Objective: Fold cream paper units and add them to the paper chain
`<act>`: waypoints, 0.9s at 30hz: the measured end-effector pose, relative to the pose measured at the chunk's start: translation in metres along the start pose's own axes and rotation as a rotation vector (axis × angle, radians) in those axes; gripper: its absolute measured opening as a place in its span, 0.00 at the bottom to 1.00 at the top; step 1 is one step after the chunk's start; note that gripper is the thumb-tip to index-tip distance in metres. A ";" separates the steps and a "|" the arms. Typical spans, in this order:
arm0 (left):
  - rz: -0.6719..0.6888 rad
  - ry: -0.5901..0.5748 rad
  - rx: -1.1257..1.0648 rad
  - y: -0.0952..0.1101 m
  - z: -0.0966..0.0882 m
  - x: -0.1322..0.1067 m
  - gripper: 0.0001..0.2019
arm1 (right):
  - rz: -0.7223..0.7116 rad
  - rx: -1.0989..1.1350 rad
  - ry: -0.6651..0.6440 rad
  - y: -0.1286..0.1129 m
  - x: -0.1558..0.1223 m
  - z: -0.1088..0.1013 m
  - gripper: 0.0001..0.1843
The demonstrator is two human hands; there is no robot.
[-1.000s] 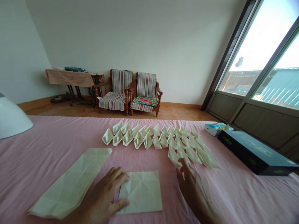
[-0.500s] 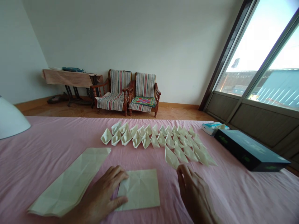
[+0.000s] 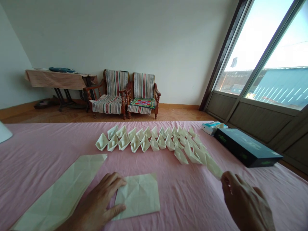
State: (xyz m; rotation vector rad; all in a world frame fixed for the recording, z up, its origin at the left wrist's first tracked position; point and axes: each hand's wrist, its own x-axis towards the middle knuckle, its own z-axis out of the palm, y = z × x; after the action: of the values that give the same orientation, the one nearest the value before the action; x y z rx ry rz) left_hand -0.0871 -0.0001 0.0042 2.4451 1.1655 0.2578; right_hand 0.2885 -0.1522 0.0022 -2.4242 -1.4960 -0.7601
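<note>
Resting left hand on paper square, right hand at boat

Left hand presses paper square

We have bare pink cloth between square sheet and right hand; paper boats wall the far side, dark box rightward.

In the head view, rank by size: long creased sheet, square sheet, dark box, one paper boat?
1. long creased sheet
2. square sheet and dark box: alike, and the box lies farther off, so unranked
3. paper boat
</note>
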 end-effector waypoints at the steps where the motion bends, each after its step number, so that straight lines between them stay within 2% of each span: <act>1: 0.000 -0.001 0.000 0.000 0.000 0.000 0.15 | 0.013 -0.008 -0.008 0.004 0.000 0.000 0.15; 8: 0.000 0.008 -0.006 -0.003 0.002 0.000 0.15 | 0.032 0.036 -0.061 0.023 -0.002 0.001 0.14; 21: 0.012 -0.003 0.000 -0.003 0.002 0.000 0.15 | 0.015 0.078 -0.120 0.024 -0.005 0.008 0.15; 24: 0.006 -0.008 0.004 -0.004 0.002 0.000 0.16 | -0.010 0.047 -0.042 0.025 -0.004 0.010 0.16; 27: 0.010 -0.001 0.000 -0.004 0.003 0.000 0.16 | -0.032 -0.010 0.097 0.018 0.002 0.002 0.22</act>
State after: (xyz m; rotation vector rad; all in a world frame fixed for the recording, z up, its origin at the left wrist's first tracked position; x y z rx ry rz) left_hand -0.0889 0.0016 0.0001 2.4512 1.1528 0.2599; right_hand 0.3054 -0.1582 0.0031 -2.3394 -1.5007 -0.8801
